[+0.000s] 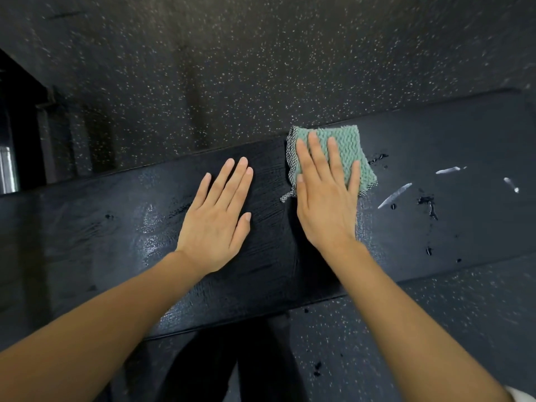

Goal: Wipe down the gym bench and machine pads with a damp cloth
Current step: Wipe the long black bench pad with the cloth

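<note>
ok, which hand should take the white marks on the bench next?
Right. The right hand presses the cloth flat, beside the white marks on the bench; the left hand rests bare, farther away.

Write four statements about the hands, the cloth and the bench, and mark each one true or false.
1. The right hand presses flat on the cloth. True.
2. The left hand holds a spray bottle. False: it rests flat and bare on the bench.
3. The cloth hangs off the bench's near edge. False: it lies by the far edge.
4. White marks show on the bench to the right of the cloth. True.
</note>
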Tool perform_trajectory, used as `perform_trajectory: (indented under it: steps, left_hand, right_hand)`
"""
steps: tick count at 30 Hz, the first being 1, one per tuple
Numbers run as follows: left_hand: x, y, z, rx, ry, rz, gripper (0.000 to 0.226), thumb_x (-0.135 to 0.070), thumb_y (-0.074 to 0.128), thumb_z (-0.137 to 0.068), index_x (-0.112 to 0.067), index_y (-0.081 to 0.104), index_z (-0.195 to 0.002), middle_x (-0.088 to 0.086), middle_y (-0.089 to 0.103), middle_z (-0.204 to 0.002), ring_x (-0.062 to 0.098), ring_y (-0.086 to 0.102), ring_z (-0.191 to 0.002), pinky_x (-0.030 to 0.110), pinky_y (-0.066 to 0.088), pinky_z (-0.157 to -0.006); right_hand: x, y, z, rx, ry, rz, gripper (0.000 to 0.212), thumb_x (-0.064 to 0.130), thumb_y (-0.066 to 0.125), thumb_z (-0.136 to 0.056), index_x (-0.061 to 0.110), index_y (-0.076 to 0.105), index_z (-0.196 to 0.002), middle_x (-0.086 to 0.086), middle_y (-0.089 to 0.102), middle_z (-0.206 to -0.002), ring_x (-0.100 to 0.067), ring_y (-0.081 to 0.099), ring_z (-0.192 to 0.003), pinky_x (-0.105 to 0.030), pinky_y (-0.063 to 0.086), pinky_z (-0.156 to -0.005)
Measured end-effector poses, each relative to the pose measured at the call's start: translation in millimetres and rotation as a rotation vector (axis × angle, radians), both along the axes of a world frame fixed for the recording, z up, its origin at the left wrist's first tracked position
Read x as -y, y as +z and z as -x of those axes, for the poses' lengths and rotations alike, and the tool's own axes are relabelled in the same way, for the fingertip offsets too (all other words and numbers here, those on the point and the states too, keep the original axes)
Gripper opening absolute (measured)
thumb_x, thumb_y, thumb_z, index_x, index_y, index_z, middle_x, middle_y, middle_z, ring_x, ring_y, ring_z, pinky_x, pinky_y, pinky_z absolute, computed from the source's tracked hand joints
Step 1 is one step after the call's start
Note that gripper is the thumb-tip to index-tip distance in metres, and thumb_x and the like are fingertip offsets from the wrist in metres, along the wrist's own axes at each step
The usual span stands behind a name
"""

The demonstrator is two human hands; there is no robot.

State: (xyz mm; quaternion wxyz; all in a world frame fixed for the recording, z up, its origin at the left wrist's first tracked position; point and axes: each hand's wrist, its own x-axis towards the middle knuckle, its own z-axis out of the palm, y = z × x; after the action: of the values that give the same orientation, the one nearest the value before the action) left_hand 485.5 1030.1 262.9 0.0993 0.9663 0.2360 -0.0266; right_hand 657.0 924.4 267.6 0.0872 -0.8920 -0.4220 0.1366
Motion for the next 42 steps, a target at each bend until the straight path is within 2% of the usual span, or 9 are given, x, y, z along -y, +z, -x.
perform_trajectory:
  steps: [4,9,14,23,31,35,39,42]
  left_hand:
    - [-0.8,-0.6,0.3,-0.003,-0.011,0.007,0.062,-0.033,0.024,-0.102,-0.006,0.018,-0.157,0.008,0.013,-0.166,0.024,0.008,-0.154,0.048,0.013,-0.123]
    - [-0.9,-1.9,1.5,-0.005,-0.013,0.008,0.062,-0.032,0.025,-0.102,-0.007,0.017,-0.158,0.007,0.012,-0.166,0.024,0.007,-0.154,0.046,0.009,-0.124]
    - [-0.9,-3.0,0.9,0.004,-0.021,0.004,0.061,-0.032,0.025,-0.102,-0.006,0.018,-0.157,0.007,0.013,-0.166,0.025,0.009,-0.154,0.043,0.006,-0.124]
    - [12.4,1.5,-11.0,0.012,0.051,0.022,0.061,-0.029,0.024,-0.103,-0.004,0.017,-0.157,0.009,0.012,-0.166,0.025,0.008,-0.154,0.041,0.003,-0.125]
    - [26.1,1.1,-28.8,0.011,0.130,0.011,0.061,-0.030,0.024,-0.103,-0.005,0.015,-0.158,0.008,0.010,-0.166,0.025,0.006,-0.154,0.040,0.000,-0.125]
    - [33.5,3.0,-39.0,0.000,0.158,0.021,0.061,-0.030,0.024,-0.103,-0.005,0.014,-0.158,0.008,0.010,-0.166,0.024,0.005,-0.154,0.041,0.002,-0.125]
    - [49.8,4.3,-64.1,0.013,0.095,0.041,0.060,-0.032,0.024,-0.104,-0.007,0.016,-0.158,0.006,0.010,-0.167,0.020,0.005,-0.154,0.041,0.004,-0.125]
    - [60.9,1.4,-78.9,0.005,0.131,0.029,0.060,-0.032,0.024,-0.103,-0.007,0.017,-0.158,0.006,0.012,-0.166,0.020,0.007,-0.154,0.042,0.005,-0.124]
  right_hand:
    - [23.5,3.9,15.7,-0.001,0.017,-0.005,0.056,0.031,0.015,-0.102,0.028,0.016,-0.158,0.009,0.010,-0.165,-0.018,0.003,-0.153,-0.047,-0.001,-0.120]
    - [78.1,9.0,53.2,0.020,0.019,0.030,0.055,0.028,0.025,-0.102,0.026,0.024,-0.157,0.007,0.018,-0.164,-0.020,0.012,-0.152,-0.050,0.009,-0.119]
    - [96.4,9.3,67.2,0.029,0.007,0.073,0.055,0.029,0.026,-0.101,0.026,0.027,-0.156,0.007,0.022,-0.163,-0.019,0.016,-0.151,-0.050,0.011,-0.118]
    - [62.3,3.8,22.4,0.006,0.073,0.048,0.056,0.029,0.024,-0.102,0.029,0.018,-0.158,0.010,0.015,-0.165,-0.017,0.010,-0.152,-0.049,0.002,-0.119]
    - [9.0,0.9,-25.7,-0.022,0.095,-0.013,0.057,0.033,0.012,-0.101,0.030,0.017,-0.157,0.010,0.013,-0.165,-0.017,0.006,-0.153,-0.048,-0.003,-0.120]
    - [26.8,0.8,-29.8,-0.003,0.170,-0.011,0.055,0.032,0.015,-0.102,0.027,0.016,-0.158,0.008,0.011,-0.165,-0.018,0.005,-0.153,-0.048,0.000,-0.120]
    - [68.9,4.4,-36.3,0.017,0.261,0.011,0.055,0.030,0.023,-0.103,0.026,0.019,-0.158,0.006,0.015,-0.165,-0.020,0.009,-0.153,-0.048,0.006,-0.121]
    - [95.8,8.7,-40.6,0.040,0.306,0.035,0.056,0.030,0.025,-0.102,0.025,0.021,-0.157,0.005,0.018,-0.164,-0.020,0.013,-0.152,-0.048,0.007,-0.120]
